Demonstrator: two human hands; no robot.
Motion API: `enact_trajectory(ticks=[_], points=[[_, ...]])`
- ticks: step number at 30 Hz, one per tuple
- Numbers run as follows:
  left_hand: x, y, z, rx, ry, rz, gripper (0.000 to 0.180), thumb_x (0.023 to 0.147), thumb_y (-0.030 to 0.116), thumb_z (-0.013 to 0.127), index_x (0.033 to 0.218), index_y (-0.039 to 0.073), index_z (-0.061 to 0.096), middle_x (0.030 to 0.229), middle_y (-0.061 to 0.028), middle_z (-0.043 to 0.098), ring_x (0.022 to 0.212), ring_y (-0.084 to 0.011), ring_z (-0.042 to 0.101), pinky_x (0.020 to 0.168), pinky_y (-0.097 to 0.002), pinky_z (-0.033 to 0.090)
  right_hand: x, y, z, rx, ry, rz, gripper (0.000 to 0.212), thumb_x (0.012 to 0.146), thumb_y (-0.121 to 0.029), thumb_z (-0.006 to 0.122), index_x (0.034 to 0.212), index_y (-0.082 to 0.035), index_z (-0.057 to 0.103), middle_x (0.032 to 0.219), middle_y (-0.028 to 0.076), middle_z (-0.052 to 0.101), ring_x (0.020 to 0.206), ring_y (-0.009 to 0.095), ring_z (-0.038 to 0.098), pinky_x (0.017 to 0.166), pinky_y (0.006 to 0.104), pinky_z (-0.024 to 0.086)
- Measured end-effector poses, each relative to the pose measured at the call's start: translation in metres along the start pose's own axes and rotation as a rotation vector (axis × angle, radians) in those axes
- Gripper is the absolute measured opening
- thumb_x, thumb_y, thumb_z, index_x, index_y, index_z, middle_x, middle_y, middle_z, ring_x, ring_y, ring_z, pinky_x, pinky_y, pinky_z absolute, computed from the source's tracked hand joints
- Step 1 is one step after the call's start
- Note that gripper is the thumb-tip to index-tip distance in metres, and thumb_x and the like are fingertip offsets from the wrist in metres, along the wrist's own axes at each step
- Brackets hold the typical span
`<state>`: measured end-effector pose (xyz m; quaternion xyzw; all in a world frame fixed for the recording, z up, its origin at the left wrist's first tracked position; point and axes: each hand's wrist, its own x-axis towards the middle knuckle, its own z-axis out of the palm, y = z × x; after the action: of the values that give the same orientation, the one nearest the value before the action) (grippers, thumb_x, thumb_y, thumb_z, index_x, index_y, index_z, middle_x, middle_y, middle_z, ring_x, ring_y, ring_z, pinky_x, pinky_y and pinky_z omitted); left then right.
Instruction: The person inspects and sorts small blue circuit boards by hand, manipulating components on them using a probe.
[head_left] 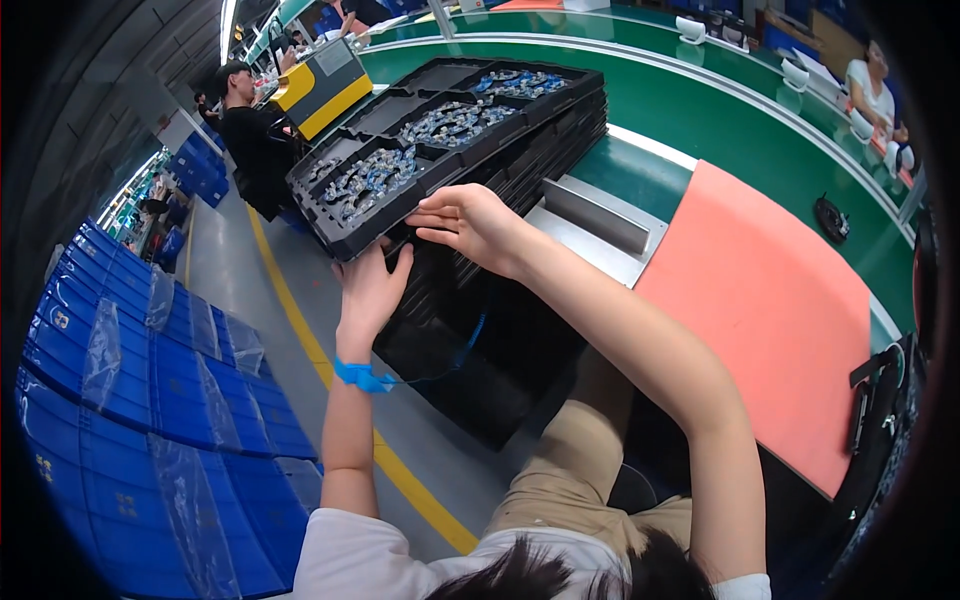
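Note:
A black plastic tray (470,152) lies tilted on top of a stack of similar black trays (560,165). Its pockets hold many small blue and silver parts (375,180). At the tray's near left corner, my left hand (370,290) grips from below, fingers partly hidden under the edge and thumb raised. A blue wrist strap (360,375) with a thin coiled cord circles that wrist. My right hand (465,225) reaches across to the front rim, its fingertips against the tray just right of my left hand.
A metal bracket (600,215) and a pink mat (755,310) lie to the right on the green bench (650,95). Blue crates (150,430) with clear plastic film stand at left. A person in black (250,135) is near a yellow-and-grey machine (320,90).

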<state>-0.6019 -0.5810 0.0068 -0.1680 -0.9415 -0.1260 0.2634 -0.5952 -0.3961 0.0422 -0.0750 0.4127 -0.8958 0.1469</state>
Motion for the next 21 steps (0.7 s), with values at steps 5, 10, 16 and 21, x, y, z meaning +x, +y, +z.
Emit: enact_trajectory(ticks=[5, 10, 16, 21], points=[[-0.008, 0.022, -0.01, -0.167, 0.174, 0.055, 0.023, 0.083, 0.019, 0.061, 0.093, 0.001, 0.05, 0.094, -0.0195, 0.051, 0.093, -0.0386, 0.046, 0.083, -0.0465, 0.036, 0.003, -0.015, 0.001, -0.431, 0.085, -0.027, 0.027, 0.081, -0.018, 0.053, 0.093, 0.004, 0.062, 0.089, 0.012, 0.065, 0.084, 0.018, 0.062, 0.073, 0.0261, 0.049], [-0.033, 0.044, -0.013, -0.201, 0.161, 0.042, 0.022, 0.082, 0.011, 0.06, 0.094, 0.0, 0.046, 0.1, -0.0182, 0.05, 0.094, -0.0356, 0.045, 0.085, -0.0417, 0.036, -0.007, 0.0, -0.006, -1.217, 0.325, -0.48, 0.027, 0.071, -0.02, 0.061, 0.091, -0.001, 0.06, 0.095, 0.019, 0.056, 0.087, 0.032, 0.056, 0.082, 0.0364, 0.045], [-0.043, 0.048, -0.004, -0.297, 0.181, 0.089, 0.028, 0.08, 0.014, 0.064, 0.098, 0.002, 0.046, 0.106, -0.0174, 0.05, 0.099, -0.0339, 0.044, 0.092, -0.041, 0.032, -0.009, 0.013, -0.033, -0.779, 0.537, -0.174, 0.039, 0.071, -0.014, 0.068, 0.1, 0.005, 0.051, 0.102, 0.019, 0.052, 0.081, 0.024, 0.061, 0.071, 0.0301, 0.052], [-0.042, 0.049, -0.008, -0.757, 0.197, -0.042, 0.045, 0.079, 0.011, 0.059, 0.117, 0.001, 0.038, 0.113, -0.0168, 0.043, 0.112, -0.0283, 0.04, 0.099, -0.0368, 0.028, -0.029, 0.001, -0.04, -0.376, 0.298, -0.134, 0.016, 0.078, -0.002, 0.062, 0.091, 0.006, 0.056, 0.082, 0.01, 0.062, 0.066, 0.016, 0.063, 0.059, 0.0248, 0.054]])
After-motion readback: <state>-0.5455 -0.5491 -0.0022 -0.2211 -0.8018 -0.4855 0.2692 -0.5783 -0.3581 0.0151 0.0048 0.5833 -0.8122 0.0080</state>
